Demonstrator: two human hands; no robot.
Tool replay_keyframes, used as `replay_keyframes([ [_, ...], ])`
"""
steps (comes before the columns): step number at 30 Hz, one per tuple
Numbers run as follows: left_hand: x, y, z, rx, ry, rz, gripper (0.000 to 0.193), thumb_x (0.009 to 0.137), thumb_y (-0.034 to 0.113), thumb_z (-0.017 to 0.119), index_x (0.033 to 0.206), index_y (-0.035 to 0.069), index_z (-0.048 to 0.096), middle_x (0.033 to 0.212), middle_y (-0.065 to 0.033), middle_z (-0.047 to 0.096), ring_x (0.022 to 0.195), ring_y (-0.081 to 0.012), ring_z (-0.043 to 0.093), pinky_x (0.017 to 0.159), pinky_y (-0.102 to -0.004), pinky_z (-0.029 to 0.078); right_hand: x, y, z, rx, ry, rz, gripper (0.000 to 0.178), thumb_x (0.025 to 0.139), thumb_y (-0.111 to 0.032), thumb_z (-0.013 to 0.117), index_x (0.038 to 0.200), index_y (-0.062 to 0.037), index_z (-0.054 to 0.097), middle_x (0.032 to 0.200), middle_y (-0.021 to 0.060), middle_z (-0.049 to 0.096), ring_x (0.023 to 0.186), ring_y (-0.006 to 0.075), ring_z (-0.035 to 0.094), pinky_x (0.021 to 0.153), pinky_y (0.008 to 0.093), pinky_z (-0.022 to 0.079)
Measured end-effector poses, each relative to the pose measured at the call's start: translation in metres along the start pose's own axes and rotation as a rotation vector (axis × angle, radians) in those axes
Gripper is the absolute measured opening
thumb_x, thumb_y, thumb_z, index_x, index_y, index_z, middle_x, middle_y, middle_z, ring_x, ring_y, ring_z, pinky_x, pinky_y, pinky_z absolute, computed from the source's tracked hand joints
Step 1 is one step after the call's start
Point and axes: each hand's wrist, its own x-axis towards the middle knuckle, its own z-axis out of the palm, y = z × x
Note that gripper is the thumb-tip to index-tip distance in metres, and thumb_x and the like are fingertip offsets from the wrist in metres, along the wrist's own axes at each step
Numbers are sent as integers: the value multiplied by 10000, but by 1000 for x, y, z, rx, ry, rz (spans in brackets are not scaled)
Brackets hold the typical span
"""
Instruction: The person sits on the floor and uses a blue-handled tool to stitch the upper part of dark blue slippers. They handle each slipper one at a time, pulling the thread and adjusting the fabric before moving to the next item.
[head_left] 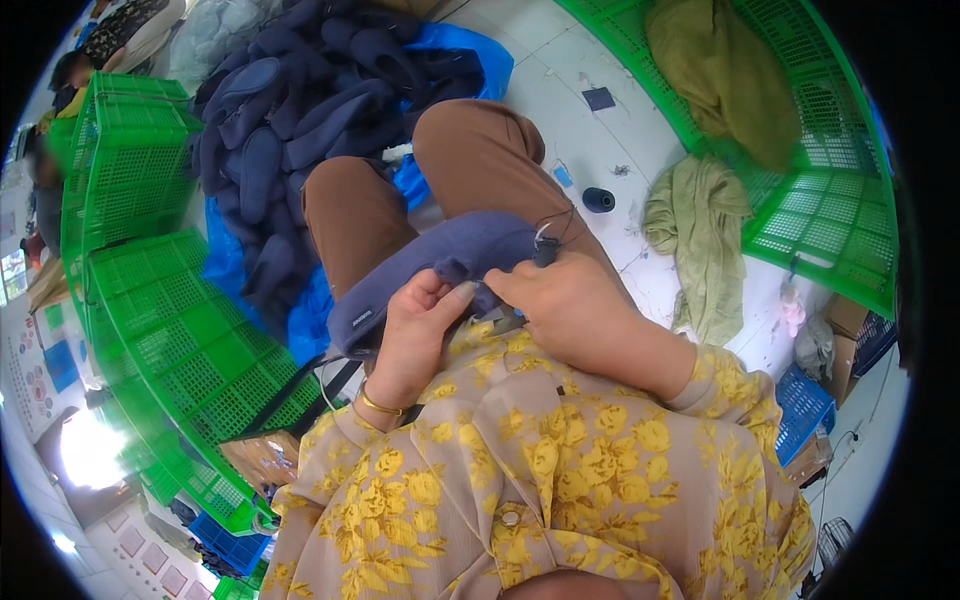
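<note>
A navy fabric piece (pixel 430 265), long and padded like a slipper upper, lies across my lap over brown trousers. My left hand (pixel 415 335) grips its near edge, thumb on top, a gold bangle at the wrist. My right hand (pixel 570 305) pinches the same piece at its right end, where a small dark tool (pixel 546 252) and a thin black thread stick up between the fingers. Both yellow-flowered sleeves come up from the lower edge.
A heap of navy pieces (pixel 300 110) lies on blue plastic sheeting (pixel 470 50) ahead. Green plastic crates (pixel 170 330) stand left, another green crate (pixel 830 200) with olive cloth (pixel 720 70) at right. A dark thread spool (pixel 599 199) sits on the floor. A person is far left.
</note>
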Motion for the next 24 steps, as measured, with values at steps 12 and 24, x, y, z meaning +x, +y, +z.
replay_keyframes([
  [12, 1, -6, 10, 233, 181, 112, 146, 853, 38, 704, 855, 34, 558, 726, 24, 570, 640, -15, 493, 570, -170, 420, 2, -17, 2, -75, -82, 106, 151, 702, -69, 614, 837, -17, 572, 675, 95, 625, 597, 244, 647, 528, 339, 504],
  [24, 3, -14, 2, 390, 140, 166, 116, 855, 33, 684, 898, -2, 583, 773, 1, 606, 703, -34, 532, 628, -186, 448, 15, -12, 17, -178, -130, 160, 54, 739, -62, 589, 786, -39, 602, 728, 122, 650, 660, 277, 654, 590, 375, 517],
])
